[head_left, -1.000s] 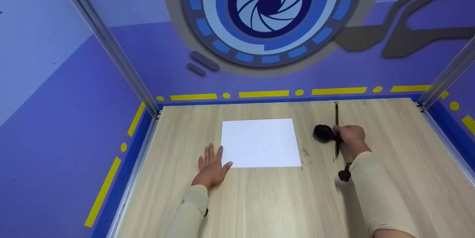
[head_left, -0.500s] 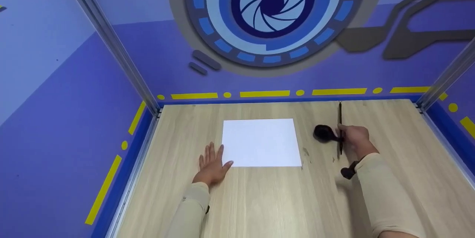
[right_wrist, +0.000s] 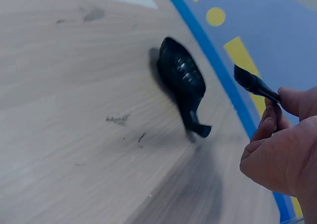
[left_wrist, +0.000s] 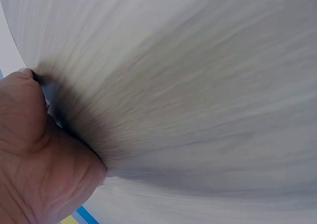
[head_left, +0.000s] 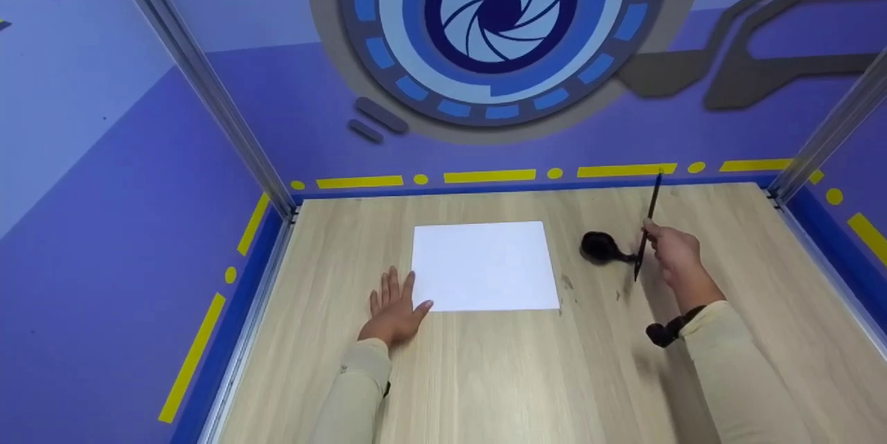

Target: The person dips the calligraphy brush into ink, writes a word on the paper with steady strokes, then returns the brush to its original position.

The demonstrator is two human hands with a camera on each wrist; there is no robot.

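Observation:
A writing brush (head_left: pixel 653 203) with a dark tip is pinched between the thumb and fingers of my right hand (head_left: pixel 675 255), at the right of the table. It slants, with its dark tip (right_wrist: pixel 249 81) pointing down in the head view. Just left of it lies a black soup spoon (head_left: pixel 597 248), its handle reaching toward the brush. Shiny ribs show inside the spoon's bowl (right_wrist: pixel 182 71) in the right wrist view. My left hand (head_left: pixel 395 314) rests with fingers spread at the lower left corner of a white sheet of paper (head_left: pixel 485 267), thumb over its edge.
Dark smudges (head_left: pixel 568 283) mark the wooden table (head_left: pixel 485 368) between paper and spoon. Blue panels (head_left: pixel 277 104) wall the table at the back and both sides, with metal posts (head_left: pixel 201 77) at the corners. A black wrist camera (head_left: pixel 662 333) sits by my right cuff.
My right hand has moved right with the brush, away from the spoon. The brush has tilted from near upright to slanting. The left hand, paper and spoon stay put.

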